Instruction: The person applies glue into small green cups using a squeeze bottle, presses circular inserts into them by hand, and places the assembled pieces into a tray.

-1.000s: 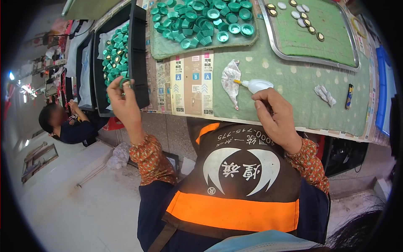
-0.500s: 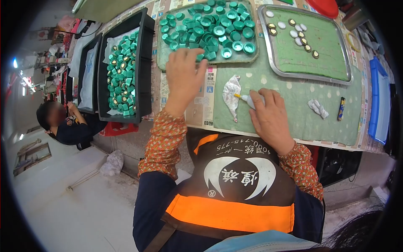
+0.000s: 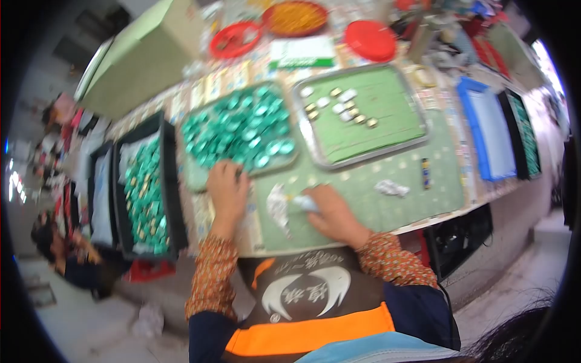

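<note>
The left hand [image 3: 227, 190] is resting at the near edge of a heap of shiny green fluted cups [image 3: 239, 124], which is lying on a pale green flat tray [image 3: 195, 180] left of centre. Its fingers are curling inward beside a small dark spot, but blur is hiding whether they are grasping a cup, so I cannot tell. The right hand [image 3: 330, 212] is gripping a white squeeze bottle with a yellow nozzle [image 3: 306, 203], near the middle, its tip pointing left toward a crumpled white cloth [image 3: 278, 209]; whether they are touching is unclear.

Farther right, small round white and gold pieces [image 3: 358, 119] are lying scattered on a silver-rimmed green-lined tray [image 3: 396, 109]. At far left, a long black plastic bin [image 3: 172, 190] is holding more green cups.

Too tight a grip could be forcing liquid out onto the mat. The cups are lying tangled, so careless fingertips could be lifting two together, denting a thin-looking wall or tipping others over the near rim
</note>
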Available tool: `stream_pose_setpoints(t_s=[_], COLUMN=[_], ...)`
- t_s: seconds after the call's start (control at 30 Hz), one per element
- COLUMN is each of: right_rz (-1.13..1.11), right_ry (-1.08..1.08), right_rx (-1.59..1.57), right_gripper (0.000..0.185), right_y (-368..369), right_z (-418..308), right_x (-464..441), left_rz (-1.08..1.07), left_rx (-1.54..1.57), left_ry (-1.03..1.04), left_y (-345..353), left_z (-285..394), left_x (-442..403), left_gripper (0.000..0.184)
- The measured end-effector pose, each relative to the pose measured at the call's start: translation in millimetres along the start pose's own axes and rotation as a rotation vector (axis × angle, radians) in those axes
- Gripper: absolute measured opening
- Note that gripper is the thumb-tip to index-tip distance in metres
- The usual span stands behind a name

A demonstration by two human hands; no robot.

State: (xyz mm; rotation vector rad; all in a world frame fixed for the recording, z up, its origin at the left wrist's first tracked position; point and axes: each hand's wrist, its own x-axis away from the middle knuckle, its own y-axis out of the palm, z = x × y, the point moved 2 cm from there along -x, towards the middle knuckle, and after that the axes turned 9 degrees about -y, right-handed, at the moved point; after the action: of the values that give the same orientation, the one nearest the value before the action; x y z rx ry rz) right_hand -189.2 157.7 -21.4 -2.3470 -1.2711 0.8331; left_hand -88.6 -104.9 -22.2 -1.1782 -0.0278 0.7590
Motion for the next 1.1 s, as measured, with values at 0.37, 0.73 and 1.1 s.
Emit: stream_pose_setpoints(t_s=[0.37,0.73,1.1], right_rz=[0.003,-0.002,0.028], right_ry=[0.028,0.323,0.342], right_rx=[-0.153,-0.56,-0.721], right_gripper=[0.038,0.044,0.041], right_y=[12,5,21], right_z=[6,0,-6], right_x=[13,11,18], left_rz=[-0.111,-0.304,-0.346], left_rx=[0.624,1.099,0.381], left_ry=[-0.345,-0.477,0.287], left_y=[29,-22,-45], left_z=[-43,4,109], left_x=[-17,4,85], left_gripper=[0.011,0.01,0.031])
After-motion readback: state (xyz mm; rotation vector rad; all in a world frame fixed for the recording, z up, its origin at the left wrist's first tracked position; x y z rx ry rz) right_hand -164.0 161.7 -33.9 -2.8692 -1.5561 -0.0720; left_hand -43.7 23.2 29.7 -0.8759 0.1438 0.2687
